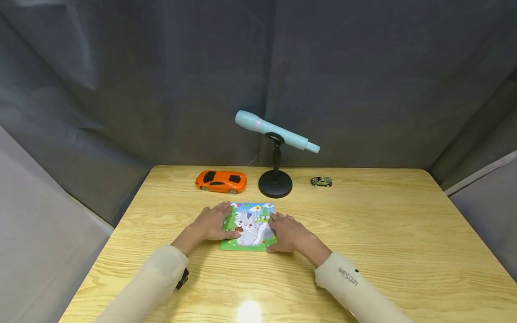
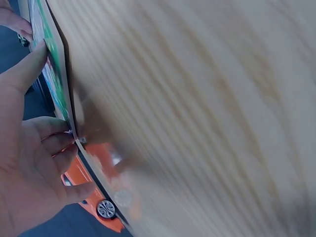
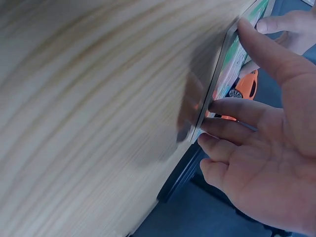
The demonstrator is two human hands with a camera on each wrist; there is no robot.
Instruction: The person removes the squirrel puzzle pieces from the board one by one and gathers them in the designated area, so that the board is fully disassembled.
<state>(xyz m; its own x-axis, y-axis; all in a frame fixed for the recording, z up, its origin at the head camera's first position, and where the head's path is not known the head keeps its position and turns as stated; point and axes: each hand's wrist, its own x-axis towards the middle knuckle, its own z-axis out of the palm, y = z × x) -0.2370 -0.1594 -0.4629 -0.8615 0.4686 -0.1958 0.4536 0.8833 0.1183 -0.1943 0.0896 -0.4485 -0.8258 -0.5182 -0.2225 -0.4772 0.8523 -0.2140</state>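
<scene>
Left hand (image 1: 212, 223): relaxed, only touching picture board (image 1: 248, 231), left side
Right hand (image 1: 287, 234): likewise, right side
Pressure: best even

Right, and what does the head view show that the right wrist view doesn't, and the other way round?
Only the head view shows the light blue microphone and the lettering on the right sleeve. Only the right wrist view shows the palm side of the right hand. Both show the left hand, picture board, orange car and wooden table.
</scene>
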